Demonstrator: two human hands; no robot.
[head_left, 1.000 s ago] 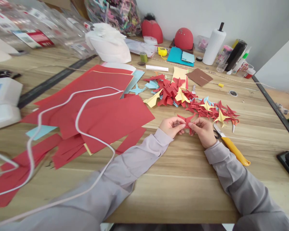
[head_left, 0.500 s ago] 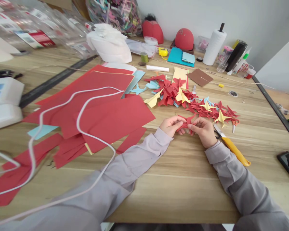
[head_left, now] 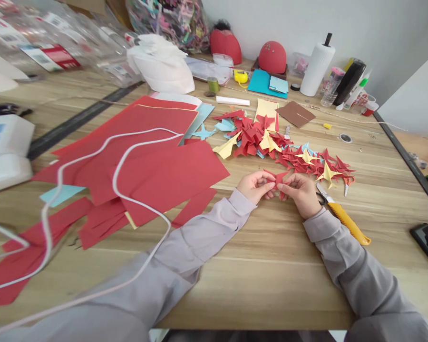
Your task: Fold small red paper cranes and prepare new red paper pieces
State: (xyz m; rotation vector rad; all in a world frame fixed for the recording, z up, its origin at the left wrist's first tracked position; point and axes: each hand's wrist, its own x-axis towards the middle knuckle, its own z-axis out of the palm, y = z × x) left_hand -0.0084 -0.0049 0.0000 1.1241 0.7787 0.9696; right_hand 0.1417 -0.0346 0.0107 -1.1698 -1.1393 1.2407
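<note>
Between my two hands is a small folded piece of red paper [head_left: 278, 179], held just above the table. My left hand [head_left: 256, 186] pinches its left side between thumb and fingers. On the other side, my right hand [head_left: 299, 191] grips the right part the same way; the fingertips cover much of the folds. Right behind the hands lies a heap of folded red paper pieces [head_left: 249, 137], with a yellow folded paper star [head_left: 328, 175] at its right end. A yellow-handled utility knife [head_left: 347, 223] rests to the right of my right hand, partly over dark-handled scissors [head_left: 321, 198].
Large red paper sheets [head_left: 171, 180] cover the left of the table, with a white cable [head_left: 116, 178] running across them. A black phone [head_left: 427, 244] lies at the right edge. Along the back stand a white bottle [head_left: 317, 70], a red dome [head_left: 272, 57] and a yellow tape measure [head_left: 240, 76].
My left fingers and thumb have shifted slightly on the folded red paper. Both hands stay in nearly the same place, and the table things have not moved.
</note>
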